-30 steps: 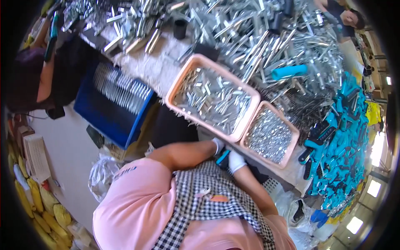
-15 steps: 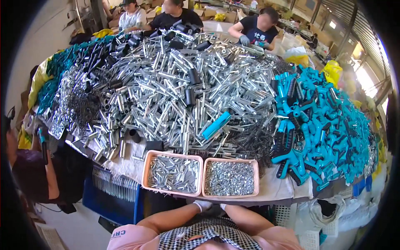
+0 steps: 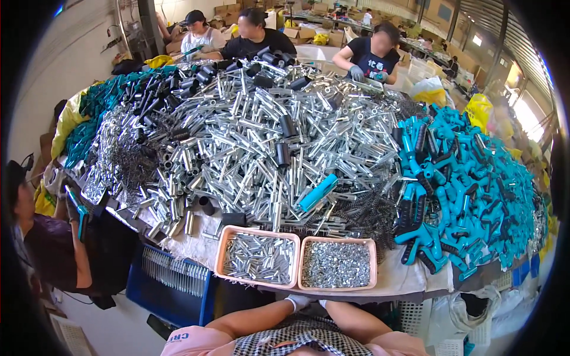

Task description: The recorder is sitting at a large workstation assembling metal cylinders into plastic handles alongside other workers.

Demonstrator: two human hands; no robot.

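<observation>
Both my hands are low in front of me, at the near edge of the table and mostly under it. My left hand point(image 3: 299, 301) wears a white glove, and its fingers are hidden. Only a sliver of my right hand point(image 3: 322, 302), also gloved in white, shows beside it. Whatever they hold, if anything, cannot be seen. Just above them, on the table edge, stand two pink trays. The left tray point(image 3: 220, 252) holds short metal pins point(image 3: 258, 258), and the right tray point(image 3: 373, 267) holds small shiny metal pieces point(image 3: 336, 264).
A large heap of metal tubes point(image 3: 255, 142) covers the table. Teal-and-black plastic handles point(image 3: 463, 190) pile up at right, with dark springs point(image 3: 365, 207) beside them. A blue crate point(image 3: 172, 299) with metal rods stands at lower left. Co-workers sit at the far side and at left.
The whole view has shifted, so the table and trays sit lower and further right. The co-worker at left holds a teal-and-black tool a little higher. My hands stay below the table edge.
</observation>
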